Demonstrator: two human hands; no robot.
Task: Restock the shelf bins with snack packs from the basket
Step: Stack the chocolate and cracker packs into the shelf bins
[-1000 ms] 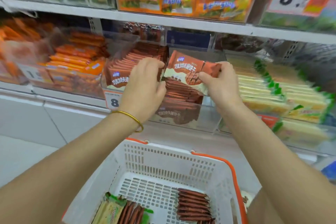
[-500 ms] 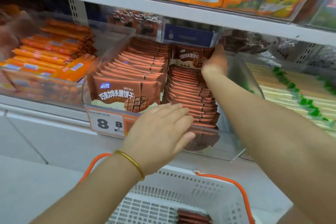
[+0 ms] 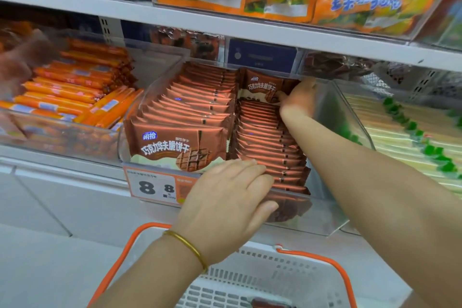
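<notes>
We slid a brown pack (image 3: 260,87) in at the back of the clear bin (image 3: 350,117), right hand (image 3: 298,98) pinching its corner. Left hand (image 3: 225,197) lay flat, fingers spread, steadying the front row; basket (image 3: 325,280) below. Light, slick and brittle, we judged it best held by the edges

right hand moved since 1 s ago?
Yes. The right hand went from the front of the clear bin to its back, taking the brown snack pack behind the right row.
</notes>
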